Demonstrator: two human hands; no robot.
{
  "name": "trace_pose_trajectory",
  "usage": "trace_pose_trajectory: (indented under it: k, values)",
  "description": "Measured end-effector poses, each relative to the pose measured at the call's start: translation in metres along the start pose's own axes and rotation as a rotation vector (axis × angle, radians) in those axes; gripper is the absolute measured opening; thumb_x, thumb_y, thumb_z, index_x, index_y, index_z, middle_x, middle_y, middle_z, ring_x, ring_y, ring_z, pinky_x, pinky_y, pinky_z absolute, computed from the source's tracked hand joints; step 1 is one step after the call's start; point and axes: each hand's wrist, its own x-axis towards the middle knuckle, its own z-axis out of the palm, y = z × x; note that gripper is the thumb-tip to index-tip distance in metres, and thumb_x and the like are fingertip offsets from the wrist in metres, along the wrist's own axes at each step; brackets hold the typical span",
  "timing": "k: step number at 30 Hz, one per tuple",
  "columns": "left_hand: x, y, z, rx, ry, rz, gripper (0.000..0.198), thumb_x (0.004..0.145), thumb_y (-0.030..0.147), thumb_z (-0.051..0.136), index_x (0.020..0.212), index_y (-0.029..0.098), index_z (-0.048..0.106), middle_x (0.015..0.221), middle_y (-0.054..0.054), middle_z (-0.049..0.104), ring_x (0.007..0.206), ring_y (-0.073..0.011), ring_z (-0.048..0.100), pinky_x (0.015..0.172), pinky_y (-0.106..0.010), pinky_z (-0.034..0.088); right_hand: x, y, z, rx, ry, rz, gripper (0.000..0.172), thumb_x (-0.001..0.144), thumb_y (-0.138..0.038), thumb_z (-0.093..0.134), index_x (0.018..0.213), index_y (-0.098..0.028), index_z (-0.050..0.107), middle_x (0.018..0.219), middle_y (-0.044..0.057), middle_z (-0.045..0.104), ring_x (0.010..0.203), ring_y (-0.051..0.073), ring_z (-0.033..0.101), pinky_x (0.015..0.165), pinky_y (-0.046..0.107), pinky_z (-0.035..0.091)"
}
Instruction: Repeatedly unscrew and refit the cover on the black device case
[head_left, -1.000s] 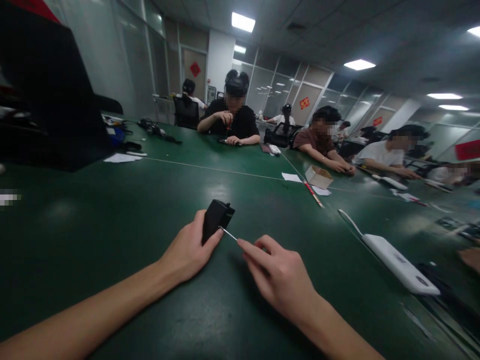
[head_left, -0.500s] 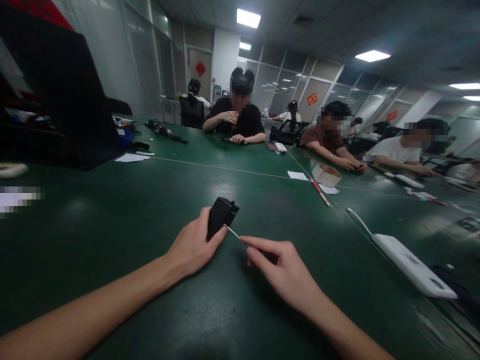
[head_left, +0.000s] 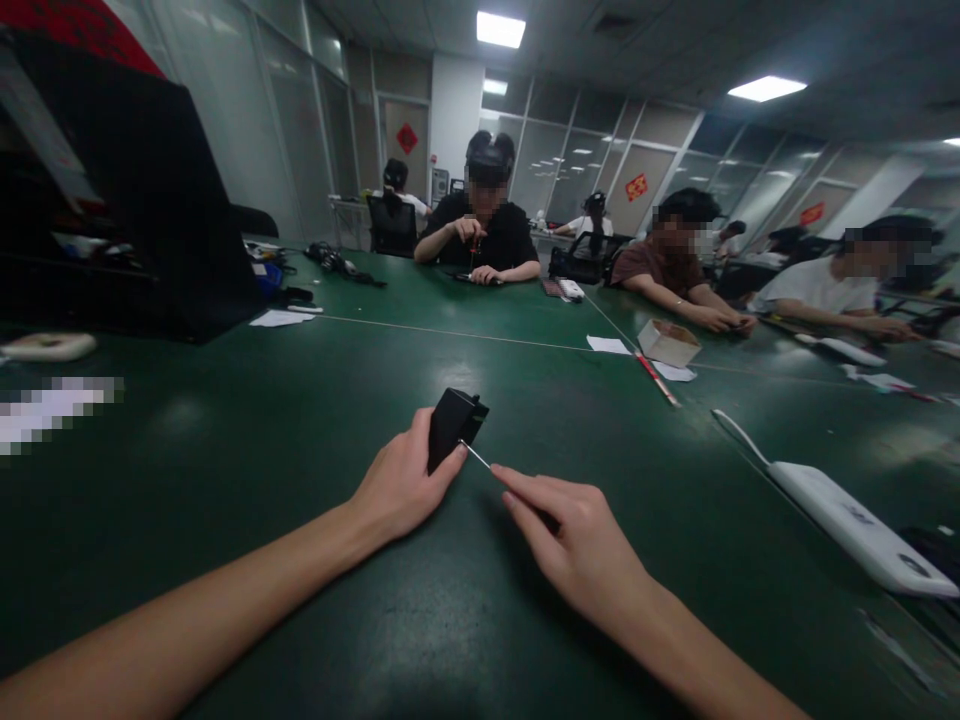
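My left hand [head_left: 409, 475] is closed around a small black box-shaped device [head_left: 448, 425], tilted just above or resting on the green table; I cannot tell which. A little knob and a greenish mark show at the device's right end. Between the thumb and fingers of my right hand [head_left: 574, 530] is a thin metal rod tool [head_left: 478, 457]. Its bare shaft points up and left, and the tip meets the device's near right edge beside my left thumb. My right fingers hide the tool's other end.
A white power strip [head_left: 855, 525] lies at right with its cable. Farther back are an open box [head_left: 669, 343], a red stick [head_left: 656, 378] and paper. A large black panel [head_left: 142, 200] stands at left. Several people sit beyond on the green table's [head_left: 337, 400] far sides.
The view has turned slightly left, so most things sit farther right. My hands keep the same hold, the tool's tip still at the device. The person opposite has lowered a raised hand a little.
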Motion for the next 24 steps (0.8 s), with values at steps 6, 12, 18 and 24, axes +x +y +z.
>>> trace_pose_trajectory:
  k: [6,12,18,24]
  values:
    - [0.0,0.0,0.0,-0.011,0.011,0.007,0.042,0.092,0.05,0.044,0.12,0.019,0.044,0.087,-0.007,0.065,0.073,-0.0246,0.063,0.064,-0.032,0.044,-0.003,0.003,0.0,-0.252,-0.06,-0.054,0.039,0.1,-0.024,0.04,0.135,-0.02,0.055,0.091,0.008,0.068,0.072,0.017,0.063,0.066,0.03,0.051]
    - [0.001,-0.001,0.002,-0.048,0.028,0.035,0.039,0.092,0.047,0.047,0.118,0.019,0.044,0.088,-0.008,0.066,0.073,-0.0243,0.063,0.063,-0.031,0.043,-0.006,0.005,-0.001,-0.423,-0.075,-0.079,0.04,0.099,-0.023,0.041,0.138,-0.023,0.053,0.098,0.008,0.068,0.074,0.018,0.065,0.062,0.028,0.05]
    - [0.0,-0.001,0.001,-0.014,0.023,0.043,0.041,0.092,0.048,0.046,0.12,0.018,0.044,0.09,-0.009,0.066,0.072,-0.0244,0.063,0.063,-0.032,0.044,-0.002,0.001,0.001,-0.124,-0.035,0.014,0.037,0.097,-0.024,0.046,0.131,-0.022,0.06,0.095,0.008,0.069,0.078,0.018,0.064,0.072,0.033,0.051]
    - [-0.001,-0.002,0.0,0.034,0.027,0.039,0.045,0.092,0.051,0.045,0.123,0.017,0.044,0.086,-0.008,0.065,0.07,-0.024,0.063,0.062,-0.032,0.044,0.009,-0.003,-0.003,0.711,-0.175,0.584,0.037,0.092,-0.036,0.057,0.125,-0.021,0.064,0.076,0.001,0.062,0.048,0.007,0.047,0.04,0.019,0.037]
